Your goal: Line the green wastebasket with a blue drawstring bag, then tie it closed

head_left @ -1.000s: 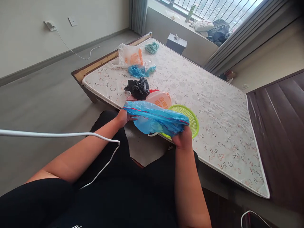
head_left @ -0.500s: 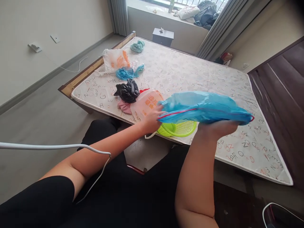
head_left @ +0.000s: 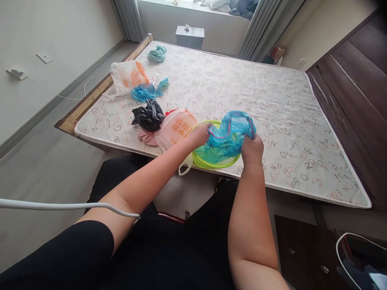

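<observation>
A thin blue plastic bag (head_left: 225,139) with a red drawstring hangs between my two hands, its lower part inside a lime-green mesh basket (head_left: 216,164). My left hand (head_left: 202,135) grips the bag's rim on the left. On the opposite side my right hand (head_left: 253,149) is closed around the rim. The bag's mouth gapes upward between them. The basket stands at the near edge of the mattress (head_left: 302,161). Touching its left side is a white plastic bag with orange print (head_left: 178,125).
Left on the mattress lie a black plastic bag (head_left: 148,115), a pink cloth (head_left: 147,137), a crumpled blue bag (head_left: 145,92), another printed white bag (head_left: 128,76) and a teal cloth (head_left: 157,54). A white cable (head_left: 69,205) crosses before my left arm. A small nightstand (head_left: 190,37) stands beyond.
Both hands have come down and closer together. The blue bag, stretched out above the basket before, now has its lower part down in the basket and its mouth open. The view has shifted slightly.
</observation>
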Demonstrator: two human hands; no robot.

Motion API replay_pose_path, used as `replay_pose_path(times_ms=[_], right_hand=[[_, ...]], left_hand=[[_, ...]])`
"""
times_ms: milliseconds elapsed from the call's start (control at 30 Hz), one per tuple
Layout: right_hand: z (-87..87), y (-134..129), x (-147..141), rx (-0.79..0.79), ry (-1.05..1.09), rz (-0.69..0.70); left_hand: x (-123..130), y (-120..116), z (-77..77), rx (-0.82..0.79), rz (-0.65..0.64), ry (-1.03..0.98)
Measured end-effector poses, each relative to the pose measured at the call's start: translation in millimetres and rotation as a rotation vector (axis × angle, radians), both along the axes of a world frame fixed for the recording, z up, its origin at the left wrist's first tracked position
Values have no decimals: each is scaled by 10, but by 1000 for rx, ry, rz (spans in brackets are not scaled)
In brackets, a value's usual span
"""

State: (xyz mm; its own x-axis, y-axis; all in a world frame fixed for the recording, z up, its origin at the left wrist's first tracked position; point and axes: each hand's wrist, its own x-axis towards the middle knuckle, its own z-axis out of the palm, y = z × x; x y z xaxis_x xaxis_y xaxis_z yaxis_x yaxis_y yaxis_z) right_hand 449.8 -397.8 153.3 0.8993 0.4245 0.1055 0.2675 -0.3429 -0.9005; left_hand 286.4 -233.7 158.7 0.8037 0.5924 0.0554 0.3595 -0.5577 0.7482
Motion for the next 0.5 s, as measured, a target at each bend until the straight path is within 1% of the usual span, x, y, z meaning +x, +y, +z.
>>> replay_pose_path(times_ms=[67, 133, 167, 200, 267, 333, 367, 400, 433, 500], right_hand=[[-10, -44, 41, 102, 220, -45], [-40, -101, 82, 206, 411, -72], [-60, -136, 102, 256, 461, -83], [-80, -174, 119, 301, 476, -96], [-116, -257, 142, 355, 451, -137], [-136, -341, 145, 354, 443, -164], [-138, -380, 138, 350, 463, -153], [-133, -418, 127, 361, 501, -114], [-125, -453, 112, 390, 552, -46], [-107, -516, 75, 479, 658, 139]], left_hand=[[-186, 110, 50, -74, 232, -50], [-392, 195, 73, -174, 345, -147], [-487, 222, 75, -234, 394, -212], [-569, 237, 72, -318, 446, -276], [-686, 228, 60, -542, 544, -391], [-746, 174, 50, -777, 613, -488], [-761, 136, 48, -878, 629, -536], [-771, 95, 46, -964, 633, -585], [-781, 54, 44, -1041, 634, -630], [-807, -16, 32, -1167, 620, -698]])
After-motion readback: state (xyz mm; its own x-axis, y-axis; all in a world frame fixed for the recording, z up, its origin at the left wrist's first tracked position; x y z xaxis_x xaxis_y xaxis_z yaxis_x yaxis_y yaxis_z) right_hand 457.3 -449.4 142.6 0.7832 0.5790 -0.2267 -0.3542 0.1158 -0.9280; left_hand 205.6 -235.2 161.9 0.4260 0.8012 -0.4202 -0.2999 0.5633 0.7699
